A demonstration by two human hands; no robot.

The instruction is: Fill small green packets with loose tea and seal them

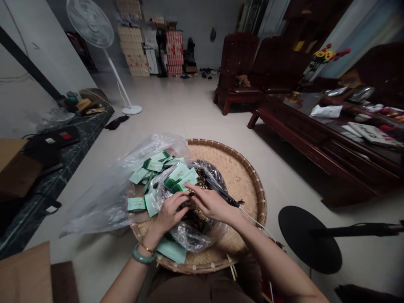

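My left hand (173, 210) and my right hand (210, 204) meet over an open clear plastic bag (192, 242) that lies on a round woven bamboo tray (214, 147). The fingers of both hands are closed close together, with small dark bits showing between them; what they hold is mostly hidden. Dark and golden dried leaf-like material (200, 221) fills the bag. Several light-green printed packets (179, 172) rest at the bag's edge, just beyond my fingers. A long black tool (223, 191) with a white cord lies beside my right hand.
More green packets (154, 165) lie in a large clear plastic bag (104, 198) at left. A black round stand base (309, 240) is at right, near a dark wooden table (303, 134). A white fan (132, 110) stands ahead, and a cardboard box (28, 273) sits lower left.
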